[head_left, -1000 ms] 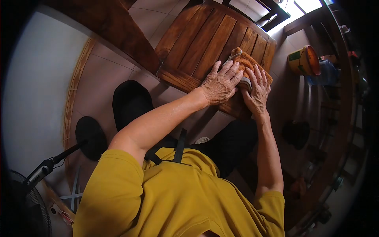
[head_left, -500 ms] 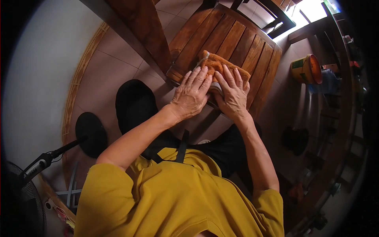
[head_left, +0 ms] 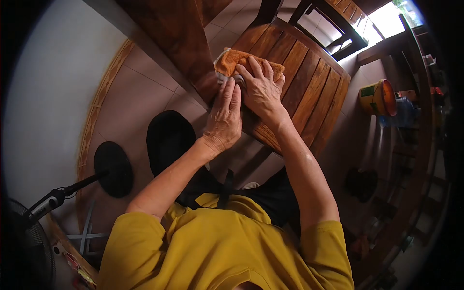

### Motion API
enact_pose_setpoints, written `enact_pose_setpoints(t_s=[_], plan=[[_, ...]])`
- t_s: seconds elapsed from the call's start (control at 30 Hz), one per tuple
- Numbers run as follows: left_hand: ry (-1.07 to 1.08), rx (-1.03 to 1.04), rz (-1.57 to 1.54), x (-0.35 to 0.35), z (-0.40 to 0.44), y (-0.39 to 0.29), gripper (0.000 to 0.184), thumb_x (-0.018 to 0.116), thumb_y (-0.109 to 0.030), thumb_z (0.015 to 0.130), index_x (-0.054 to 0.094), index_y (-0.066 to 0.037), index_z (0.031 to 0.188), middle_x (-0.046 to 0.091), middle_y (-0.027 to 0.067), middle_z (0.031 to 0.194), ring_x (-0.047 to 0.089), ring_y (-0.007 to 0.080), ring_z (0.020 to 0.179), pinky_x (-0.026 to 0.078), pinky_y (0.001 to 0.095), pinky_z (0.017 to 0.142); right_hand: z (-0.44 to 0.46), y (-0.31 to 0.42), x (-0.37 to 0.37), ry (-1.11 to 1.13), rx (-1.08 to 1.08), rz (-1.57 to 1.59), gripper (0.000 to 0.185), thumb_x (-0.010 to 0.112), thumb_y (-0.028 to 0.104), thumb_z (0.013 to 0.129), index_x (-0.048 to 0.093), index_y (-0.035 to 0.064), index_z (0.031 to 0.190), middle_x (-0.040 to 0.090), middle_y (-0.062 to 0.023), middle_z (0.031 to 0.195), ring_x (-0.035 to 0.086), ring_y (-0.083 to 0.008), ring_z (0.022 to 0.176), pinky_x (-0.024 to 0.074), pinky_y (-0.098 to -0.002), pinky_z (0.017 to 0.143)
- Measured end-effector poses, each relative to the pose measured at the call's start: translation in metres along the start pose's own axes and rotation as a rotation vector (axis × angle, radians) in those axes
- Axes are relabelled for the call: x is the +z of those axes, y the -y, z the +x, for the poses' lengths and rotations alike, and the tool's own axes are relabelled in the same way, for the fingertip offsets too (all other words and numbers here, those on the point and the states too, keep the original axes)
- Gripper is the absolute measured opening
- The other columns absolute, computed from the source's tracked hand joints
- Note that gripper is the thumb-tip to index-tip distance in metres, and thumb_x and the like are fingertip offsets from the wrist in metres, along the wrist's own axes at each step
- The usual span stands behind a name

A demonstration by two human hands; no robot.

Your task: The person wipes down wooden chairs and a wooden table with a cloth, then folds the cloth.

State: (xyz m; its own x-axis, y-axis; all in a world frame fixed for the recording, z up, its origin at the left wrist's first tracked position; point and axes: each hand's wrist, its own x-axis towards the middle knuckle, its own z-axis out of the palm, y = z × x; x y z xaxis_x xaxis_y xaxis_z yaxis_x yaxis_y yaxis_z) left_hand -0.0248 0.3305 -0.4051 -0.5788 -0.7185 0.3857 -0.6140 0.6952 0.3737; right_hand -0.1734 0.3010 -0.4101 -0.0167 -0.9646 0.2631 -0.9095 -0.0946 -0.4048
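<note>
An orange-brown cloth [head_left: 232,59] lies bunched on the left front part of a slatted wooden seat [head_left: 309,87], against a dark wooden upright. My right hand [head_left: 263,92] presses flat on the cloth with its fingers spread. At the near left corner of the seat, my left hand [head_left: 224,118] touches the cloth's lower edge with its fingertips, the fingers held together. Part of the cloth beneath the hands is hidden.
A dark wooden panel [head_left: 169,38] rises at the upper left beside the seat. On the right stand a yellow bucket [head_left: 378,97] and wooden shelving. A fan with a black round base [head_left: 113,169] is at the lower left.
Both hands and the cloth have moved left across the seat to its left edge. My left hand's fingers have come together, and the view has shifted slightly.
</note>
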Motion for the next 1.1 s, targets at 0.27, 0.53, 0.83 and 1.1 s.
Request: enact_pose_setpoints(t_s=[0.27, 0.53, 0.83, 1.1], plan=[[-0.150, -0.047, -0.274, 0.014, 0.014, 0.023, 0.042, 0.050, 0.004, 0.082, 0.054, 0.007, 0.123, 0.052, 0.0224, 0.132, 0.053, 0.0372, 0.121, 0.040, 0.0450, 0.106, 0.069, -0.010, 0.018, -0.098, 0.046, 0.031, 0.038, 0.058, 0.030, 0.090, 0.053, 0.0270, 0.128, 0.038, -0.0069, 0.147, 0.031, -0.0425, 0.137, 0.0235, -0.0755, 0.097], [-0.194, 0.134, 0.133, 0.026, 0.018, 0.020, 0.030, 0.052, -0.005, 0.081, 0.064, 0.003, 0.106, 0.062, 0.0160, 0.118, 0.058, 0.0323, 0.115, 0.045, 0.0436, 0.100, 0.090, -0.028, 0.030, -0.137, 0.025, 0.033, 0.042, 0.058, 0.040, 0.089, 0.052, 0.0296, 0.130, 0.037, -0.0041, 0.148, 0.029, -0.0392, 0.139, 0.0242, -0.0738, 0.097], [-0.196, 0.138, -0.011, 0.024, 0.017, 0.024, 0.052, 0.057, -0.009, 0.089, 0.041, 0.002, 0.138, 0.035, 0.0238, 0.146, 0.036, 0.0434, 0.132, 0.032, 0.0482, 0.110, 0.044, -0.026, 0.020, -0.101, -0.091, 0.001, 0.052, 0.058, 0.041, 0.088, 0.047, 0.0299, 0.138, 0.036, -0.0081, 0.152, 0.030, -0.0387, 0.140, 0.0223, -0.0647, 0.102], [-0.091, 0.179, 0.145, 0.002, 0.020, 0.010, 0.050, 0.056, -0.031, 0.093, 0.051, -0.002, 0.133, 0.042, 0.0185, 0.144, 0.033, 0.0387, 0.137, 0.023, 0.0541, 0.112, -0.044, -0.017, 0.001, 0.013, -0.144, 0.064, 0.059, 0.063, 0.029, 0.081, 0.048, 0.0322, 0.138, 0.035, -0.0067, 0.152, 0.029, -0.0353, 0.141, 0.0222, -0.0613, 0.103]])
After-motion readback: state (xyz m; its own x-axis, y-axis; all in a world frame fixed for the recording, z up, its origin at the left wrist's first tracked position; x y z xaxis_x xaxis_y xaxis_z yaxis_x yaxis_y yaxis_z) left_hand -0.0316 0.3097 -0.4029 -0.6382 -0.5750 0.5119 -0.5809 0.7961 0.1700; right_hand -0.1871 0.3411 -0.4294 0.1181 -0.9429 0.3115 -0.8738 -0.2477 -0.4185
